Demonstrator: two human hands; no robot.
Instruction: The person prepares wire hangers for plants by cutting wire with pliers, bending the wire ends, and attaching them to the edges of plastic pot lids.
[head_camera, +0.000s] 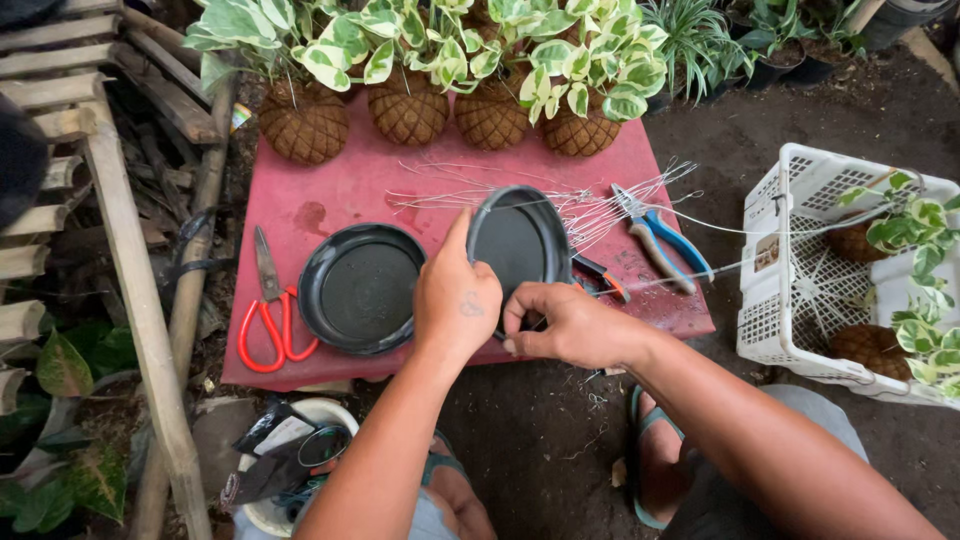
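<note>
Both hands are gripping the same black plastic saucer (520, 243), which is being held tilted up over the near edge of the red board (340, 190). The left hand (455, 300) is closing around its left rim with the thumb running up the edge, and the right hand (570, 325) is pinching the lower rim, fingers curled tight (can't tell if there's a wire between those fingertips, it's too small to see). So both hands are clamped on it, nothing loose.

Just to the left, a second black saucer (360, 288) is lying flat on the board, untouched by the look of it. Left of that, red-handled scissors (268, 315) are resting. Right of the held saucer, blue-handled pliers (660, 238) are sitting beside a bundle of thin wires (560, 200) that's fanning out across the middle.

Along the far edge, four coconut-husk plant balls (440, 110) with variegated leaves are waiting in a row, none of them sitting in a saucer yet. Off to the right, a white plastic crate (800, 290) is holding a couple more. My guess: it's early going, one saucer in hand, one waiting, all four balls left.
</note>
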